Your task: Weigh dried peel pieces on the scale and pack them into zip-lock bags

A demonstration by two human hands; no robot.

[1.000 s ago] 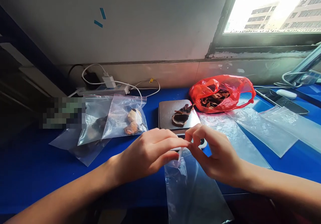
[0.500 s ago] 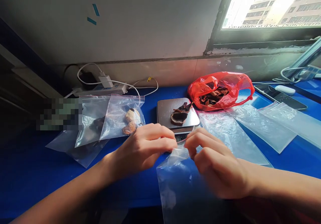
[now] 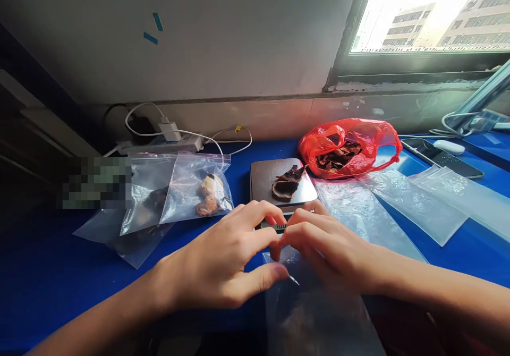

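A clear plastic zip-lock bag point(image 3: 295, 313) hangs in front of the table edge, its top at my two hands. My left hand point(image 3: 235, 255) has its fingers bent at the bag's mouth, with the thumb lying across the front. My right hand point(image 3: 330, 244) grips the top with curled fingers; its thumb is hidden. Just beyond them sits a digital kitchen scale point(image 3: 261, 178), its display partly covered by my fingers. Dark brown dried pieces point(image 3: 287, 183), curled and rough, rest on the scale's plate.
Behind the scale, a red plastic bag point(image 3: 386, 143) holds more dried pieces. Filled zip-lock bags point(image 3: 179, 186) lie left, near a power strip point(image 3: 187, 142) with cables. Flat clear bags point(image 3: 422, 202) and a phone point(image 3: 442, 157) lie right on the blue table point(image 3: 95, 287).
My hands have come together at the bag's mouth, and my left thumb now shows across its front. The bag has shifted slightly right. Part of the scale's display has come into view.
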